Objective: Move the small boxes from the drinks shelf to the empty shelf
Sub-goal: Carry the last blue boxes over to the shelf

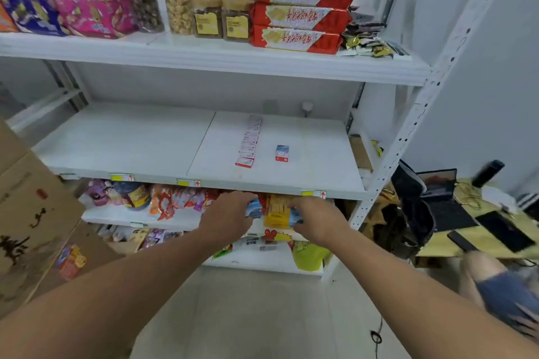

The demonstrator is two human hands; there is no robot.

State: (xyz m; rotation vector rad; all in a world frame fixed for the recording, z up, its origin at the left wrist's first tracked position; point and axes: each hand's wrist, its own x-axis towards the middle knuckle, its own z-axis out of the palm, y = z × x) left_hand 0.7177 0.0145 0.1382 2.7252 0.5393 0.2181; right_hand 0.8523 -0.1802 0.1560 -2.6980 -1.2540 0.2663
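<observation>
Both my hands reach under the front edge of the middle shelf (pixel 131 143) into the lower shelf. My left hand (pixel 230 217) is closed around a small blue box (pixel 253 209). My right hand (pixel 316 220) grips another small blue box (pixel 295 220) beside a yellow-orange carton (pixel 277 211). On the white middle shelf a row of several small red-and-white boxes (pixel 249 141) runs front to back, and one small blue box (pixel 282 153) stands alone to its right.
The top shelf holds snack bags, jars and stacked red biscuit packs (pixel 303 0). Drink pouches and packets (pixel 172 202) fill the lower shelf. Cardboard boxes (pixel 32 221) stand at the left. A desk with a laptop (pixel 446 198) and another person's knee (pixel 484 271) are at the right.
</observation>
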